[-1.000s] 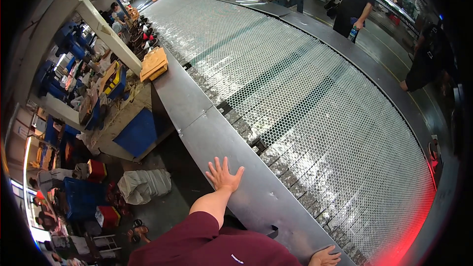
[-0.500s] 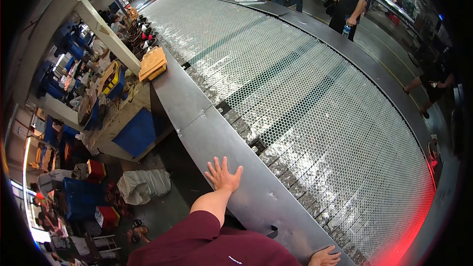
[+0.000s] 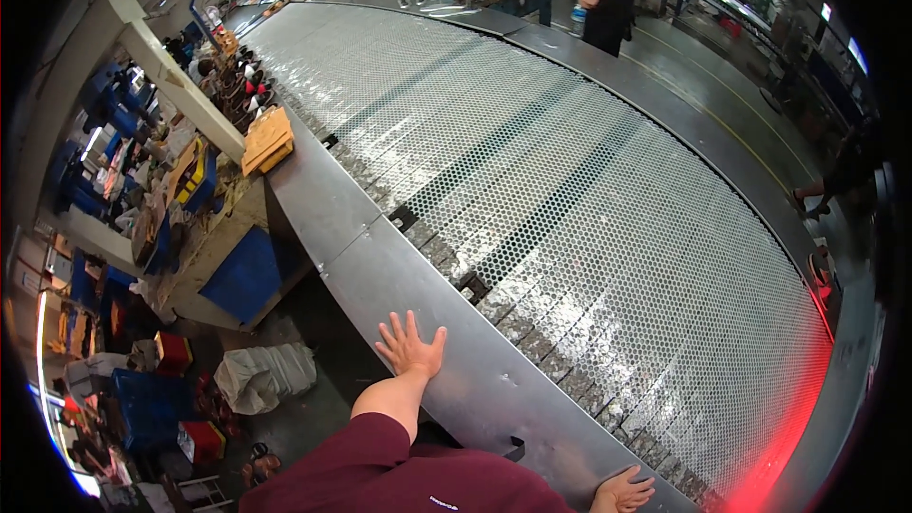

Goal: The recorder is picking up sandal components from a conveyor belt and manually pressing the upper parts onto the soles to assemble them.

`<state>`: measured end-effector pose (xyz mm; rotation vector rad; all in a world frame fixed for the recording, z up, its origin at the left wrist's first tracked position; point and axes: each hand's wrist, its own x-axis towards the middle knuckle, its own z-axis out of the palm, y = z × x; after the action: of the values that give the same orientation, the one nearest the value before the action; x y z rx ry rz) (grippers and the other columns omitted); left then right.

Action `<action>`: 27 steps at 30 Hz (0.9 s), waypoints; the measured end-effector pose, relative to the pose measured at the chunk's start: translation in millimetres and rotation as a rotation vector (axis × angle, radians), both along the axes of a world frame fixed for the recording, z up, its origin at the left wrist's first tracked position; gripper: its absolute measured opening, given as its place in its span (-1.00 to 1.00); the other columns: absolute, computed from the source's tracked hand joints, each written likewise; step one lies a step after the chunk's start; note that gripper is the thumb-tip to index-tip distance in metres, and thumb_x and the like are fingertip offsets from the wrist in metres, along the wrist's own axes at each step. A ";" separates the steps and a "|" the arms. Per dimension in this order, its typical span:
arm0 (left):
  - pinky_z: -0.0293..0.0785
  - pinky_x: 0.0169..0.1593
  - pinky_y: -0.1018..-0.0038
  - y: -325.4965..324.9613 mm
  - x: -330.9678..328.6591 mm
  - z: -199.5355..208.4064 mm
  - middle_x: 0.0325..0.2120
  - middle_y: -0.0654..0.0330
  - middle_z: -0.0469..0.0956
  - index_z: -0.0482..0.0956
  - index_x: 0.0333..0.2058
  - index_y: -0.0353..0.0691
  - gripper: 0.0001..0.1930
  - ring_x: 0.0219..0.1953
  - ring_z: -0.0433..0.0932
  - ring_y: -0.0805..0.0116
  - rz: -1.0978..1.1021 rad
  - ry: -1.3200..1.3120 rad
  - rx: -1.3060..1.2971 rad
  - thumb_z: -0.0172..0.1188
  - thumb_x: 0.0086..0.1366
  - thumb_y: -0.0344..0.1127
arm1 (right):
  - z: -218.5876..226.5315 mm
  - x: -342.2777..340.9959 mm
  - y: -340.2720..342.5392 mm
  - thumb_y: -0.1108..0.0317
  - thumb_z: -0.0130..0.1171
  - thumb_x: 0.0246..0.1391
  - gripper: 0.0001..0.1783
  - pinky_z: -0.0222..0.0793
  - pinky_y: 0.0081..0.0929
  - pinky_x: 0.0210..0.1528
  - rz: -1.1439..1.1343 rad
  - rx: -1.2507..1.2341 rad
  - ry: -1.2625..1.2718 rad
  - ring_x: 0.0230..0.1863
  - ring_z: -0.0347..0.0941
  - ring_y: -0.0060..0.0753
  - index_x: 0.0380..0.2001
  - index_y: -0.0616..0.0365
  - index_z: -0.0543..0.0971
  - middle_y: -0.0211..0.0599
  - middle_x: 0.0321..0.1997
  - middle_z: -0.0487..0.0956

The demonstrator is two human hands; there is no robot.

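My left hand (image 3: pixel 412 346) lies flat on the grey metal edge plate (image 3: pixel 356 271), its fingers spread and nothing under them but the plate. Farther right, at the bottom of the view, my right hand (image 3: pixel 623 491) rests on the same plate with its fingers stretched out, also holding nothing. Beyond both hands runs a wide conveyor (image 3: pixel 608 256) covered with a pale mesh of small round holes. Several dark bands cross it. Slatted dark segments line its near side, close to the plate.
A stack of tan boards (image 3: pixel 268 142) sits at the plate's far left end. Left of the conveyor are a cluttered bench with a blue panel (image 3: pixel 243 272), a whitish sack (image 3: pixel 265 378) and a blue bin (image 3: pixel 150 407). A person in black (image 3: pixel 608 0) holds a bottle beyond the far edge.
The view has turned slightly, so the conveyor appears shifted left. Both hands stay on the plate. The person in black has moved left along the far side.
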<state>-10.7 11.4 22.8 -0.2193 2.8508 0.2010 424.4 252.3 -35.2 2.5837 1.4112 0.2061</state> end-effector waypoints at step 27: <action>-0.42 0.38 -0.05 7.6 7.7 3.6 0.41 0.15 -0.20 -0.03 0.37 0.09 -0.11 0.43 -0.32 -0.01 0.003 0.010 -0.024 -0.03 0.15 0.34 | 32.1 -15.8 0.1 -0.27 -0.19 0.20 -0.29 -0.29 -0.12 0.41 -0.062 -0.065 0.115 0.48 -0.19 -0.32 0.34 -0.23 0.14 -0.44 0.47 -0.01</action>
<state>-3.0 18.9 26.4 -0.2278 2.8646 0.1694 408.6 252.4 -3.1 2.6192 1.3476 0.0023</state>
